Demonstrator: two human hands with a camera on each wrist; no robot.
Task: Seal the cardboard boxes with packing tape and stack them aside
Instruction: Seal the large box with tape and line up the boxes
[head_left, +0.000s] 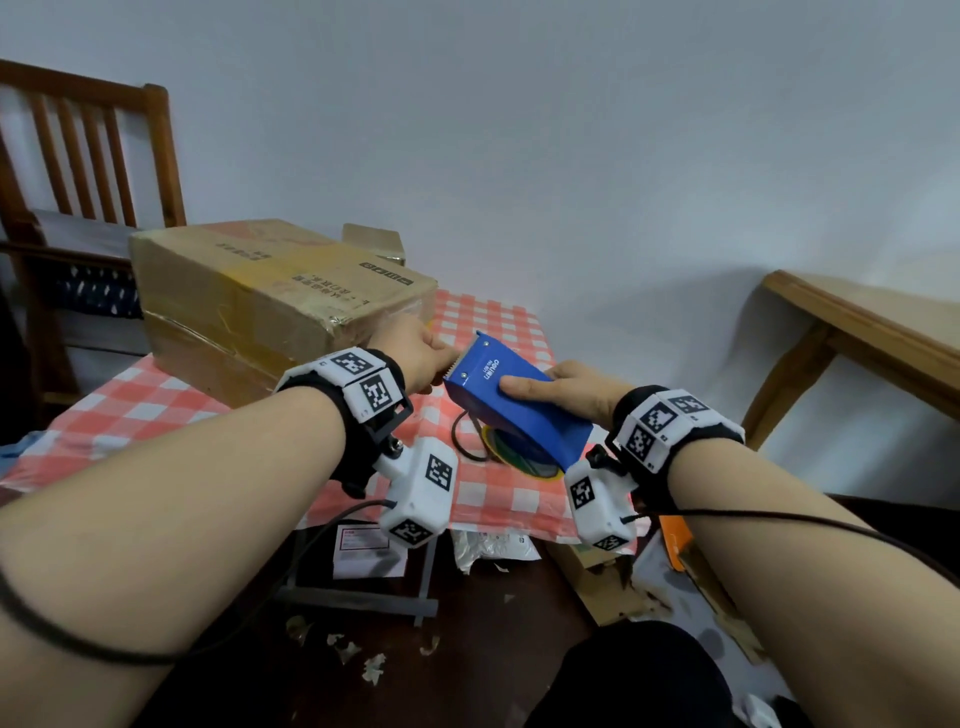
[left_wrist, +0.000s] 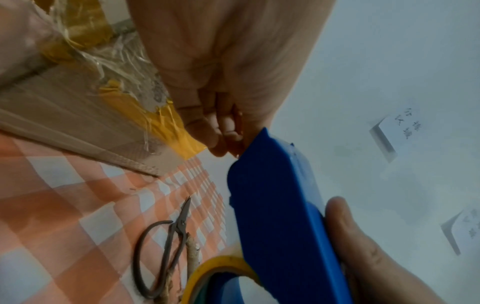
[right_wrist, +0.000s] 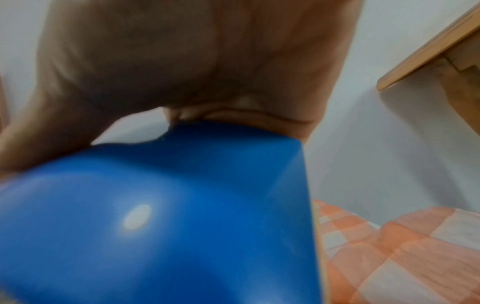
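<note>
A plain room in a home, used for packing.
A red-and-white checked cloth (head_left: 483, 322) covers the worktop at centre; a wooden slatted chair (head_left: 93, 156) stands at upper left, a wooden table (head_left: 857, 322) at right against a bare white wall (head_left: 519, 130), with paper scraps (head_left: 363, 660) on the dark floor below.

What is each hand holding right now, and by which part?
The right hand grips the blue tape dispenser around its body. The left hand pinches at the dispenser's serrated front end; the tape end itself cannot be made out.
</note>
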